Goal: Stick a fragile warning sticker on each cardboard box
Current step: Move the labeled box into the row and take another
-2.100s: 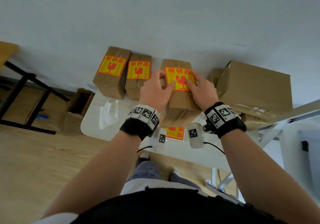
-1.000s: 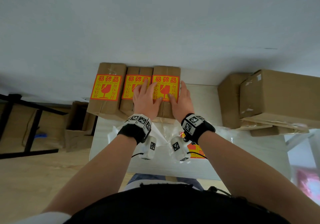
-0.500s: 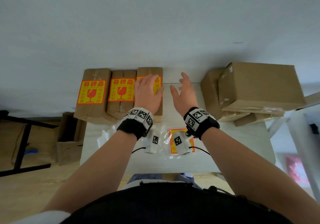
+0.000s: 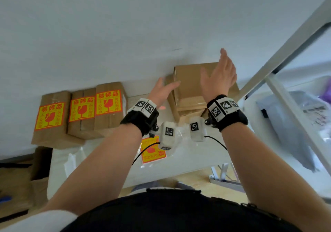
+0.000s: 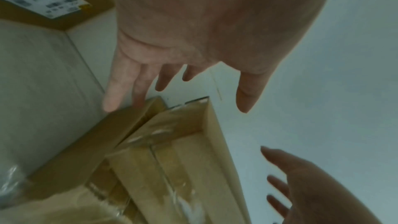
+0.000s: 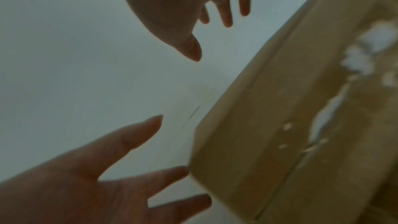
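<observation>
Three cardboard boxes stand in a row at the table's back left, each with a yellow and red fragile sticker: the left box (image 4: 49,115), the middle box (image 4: 81,109) and the right box (image 4: 109,104). To their right is a stack of plain boxes with no sticker, topped by a larger box (image 4: 189,81) (image 5: 172,151) (image 6: 301,125). My left hand (image 4: 163,90) (image 5: 172,83) is open, fingers straight, at the stack's left side. My right hand (image 4: 219,74) (image 6: 193,14) is open and raised over the top box's right part. Neither hand holds anything. A sticker sheet (image 4: 152,151) in clear plastic lies below my wrists.
The white table (image 4: 188,161) stands against a white wall. A grey metal frame (image 4: 268,66) slants up at the right, with a clear bin of grey bags (image 4: 295,124) behind it. An open cardboard box (image 4: 41,160) sits on the floor at the left.
Both hands came off the third stickered box and moved right to the plain stack. The right hand rose above the top box. The view swung right.
</observation>
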A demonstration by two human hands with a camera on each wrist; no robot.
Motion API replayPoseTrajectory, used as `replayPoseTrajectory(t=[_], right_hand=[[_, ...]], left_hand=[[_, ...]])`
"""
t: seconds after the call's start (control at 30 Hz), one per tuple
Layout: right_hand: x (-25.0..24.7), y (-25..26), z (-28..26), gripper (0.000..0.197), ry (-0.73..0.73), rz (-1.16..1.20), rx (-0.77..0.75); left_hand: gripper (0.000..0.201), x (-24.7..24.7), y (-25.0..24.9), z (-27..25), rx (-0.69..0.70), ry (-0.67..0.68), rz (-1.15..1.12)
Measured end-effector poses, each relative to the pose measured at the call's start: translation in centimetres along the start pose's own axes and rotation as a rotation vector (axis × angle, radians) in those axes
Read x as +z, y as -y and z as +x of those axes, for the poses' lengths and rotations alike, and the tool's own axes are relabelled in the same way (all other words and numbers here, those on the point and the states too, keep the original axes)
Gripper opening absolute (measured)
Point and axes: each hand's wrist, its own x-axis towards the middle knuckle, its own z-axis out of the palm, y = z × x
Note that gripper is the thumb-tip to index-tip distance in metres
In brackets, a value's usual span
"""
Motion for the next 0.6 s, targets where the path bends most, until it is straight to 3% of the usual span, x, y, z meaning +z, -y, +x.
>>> replayPoseTrajectory(t=[0.1, 0.17, 0.3, 0.47, 0.6], right_hand=[[-0.9, -3.7, 0.4, 0.075, 0.155, -0.105, 0.236], [-1.2, -5.4, 0.2, 0.075, 0.212, -0.111, 0.292], [-1.8, -6.5, 0.0, 0.068, 0.226, -0.034, 0.222], [-3.3, -5.7, 0.2, 0.055, 0.159, 0.029, 0.082], [-4.3, -4.1, -0.3, 0.043, 0.125, 0.296, 0.069]], left_hand=[[0.094, 2.7, 0.4, 0.1, -0.054, -0.002, 0.079], [0.084, 4.0, 0.6, 0.1, -0.061, 0.001, 0.067], [0.058, 5.5, 1.3, -0.4, 0.047, -0.048, 0.022], [0.066, 5.4, 1.9, -2.3, 0.104, -0.180, -0.055], [0.060, 4.5, 2.9, -4.4, 0.082, -0.294, -0.249]])
